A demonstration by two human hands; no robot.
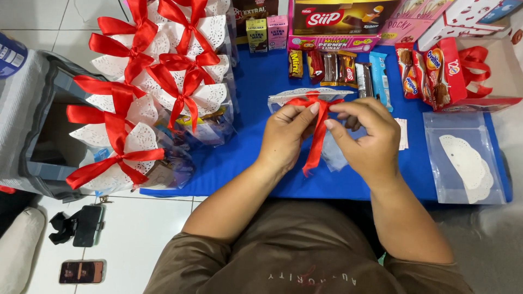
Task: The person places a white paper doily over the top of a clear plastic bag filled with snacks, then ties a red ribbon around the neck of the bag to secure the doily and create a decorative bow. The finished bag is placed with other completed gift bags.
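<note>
Ribbon-tying looks to be the step in hand: a glossy red satin ribbon (317, 128) is being knotted at the top of a clear plastic pouch with a white paper doily flap (310, 95) on the blue tablecloth (256, 87). The left hand (286, 136) pinches one ribbon strand between thumb and forefinger; the right hand (366, 136) pinches the other, fingers curled tight. The knot sits just beyond the fingertips, between them, and a loose tail hangs down past the left thumb. Pulling the bow even calls for a steady, equal tug. Finished red-bowed bags (158, 81) stand well left of the fingers; wrapped chocolate bars (338, 68) lie just beyond them.
</note>
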